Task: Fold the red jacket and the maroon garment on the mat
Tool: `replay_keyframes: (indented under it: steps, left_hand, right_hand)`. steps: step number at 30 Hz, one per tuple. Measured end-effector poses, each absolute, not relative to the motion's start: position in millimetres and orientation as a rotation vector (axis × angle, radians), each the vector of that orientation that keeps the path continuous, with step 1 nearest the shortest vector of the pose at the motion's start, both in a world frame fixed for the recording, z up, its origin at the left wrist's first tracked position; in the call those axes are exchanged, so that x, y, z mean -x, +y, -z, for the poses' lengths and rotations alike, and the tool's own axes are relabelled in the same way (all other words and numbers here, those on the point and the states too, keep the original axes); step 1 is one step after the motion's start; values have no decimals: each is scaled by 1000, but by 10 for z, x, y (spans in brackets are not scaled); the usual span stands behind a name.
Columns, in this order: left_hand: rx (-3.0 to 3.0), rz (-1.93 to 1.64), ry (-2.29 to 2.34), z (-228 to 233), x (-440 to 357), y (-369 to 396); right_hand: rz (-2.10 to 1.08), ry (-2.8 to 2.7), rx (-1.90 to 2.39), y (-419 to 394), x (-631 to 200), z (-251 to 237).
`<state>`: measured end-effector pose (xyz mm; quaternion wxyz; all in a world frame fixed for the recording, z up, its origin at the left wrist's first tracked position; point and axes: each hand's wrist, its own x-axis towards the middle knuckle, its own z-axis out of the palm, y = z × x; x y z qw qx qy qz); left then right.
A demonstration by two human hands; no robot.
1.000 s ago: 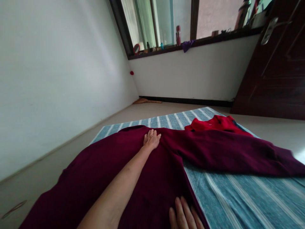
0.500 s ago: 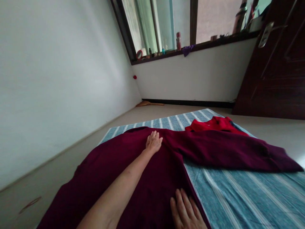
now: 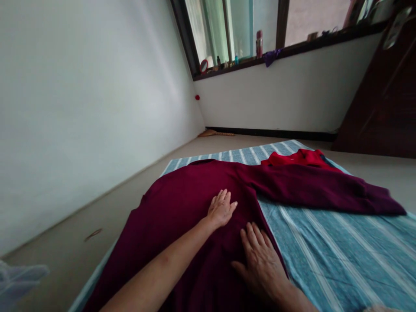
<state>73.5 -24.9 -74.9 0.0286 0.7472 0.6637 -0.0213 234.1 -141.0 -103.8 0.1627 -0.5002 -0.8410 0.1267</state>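
Observation:
A dark maroon long-sleeved top lies spread out, one sleeve stretched to the right. My left hand rests flat on its middle, fingers extended and palm down. Closer to me, my right hand lies flat near the garment's right side edge, fingers a little apart. Neither hand grips the cloth. Under the top is a blue and white striped sheet. Beyond the sleeve, a red garment is partly covered by it.
A pale wall rises at the left. Small items and a pink bottle stand on the window sill. A dark door is at the right. A broom lies on the floor by the far wall.
My left hand has slid back toward me and slightly right over the maroon top. My right hand has moved forward along its edge. The whole view has shifted a little.

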Motion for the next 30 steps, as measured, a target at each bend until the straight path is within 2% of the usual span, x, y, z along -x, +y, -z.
replay_keyframes:
  steps: [6, 19, 30]
  left_hand:
    - [-2281, -4, 2094, 916, -798, -306]
    - [-2310, -89, 1986, 934, -825, -730]
    - [-2325, -209, 1976, 971, -814, -761]
  right_hand:
    - [-377, -2480, 1456, -1399, -2363, 972]
    - [-426, -2617, 1457, -1406, -2367, 798]
    - [-407, -2640, 1482, -1443, -2360, 751]
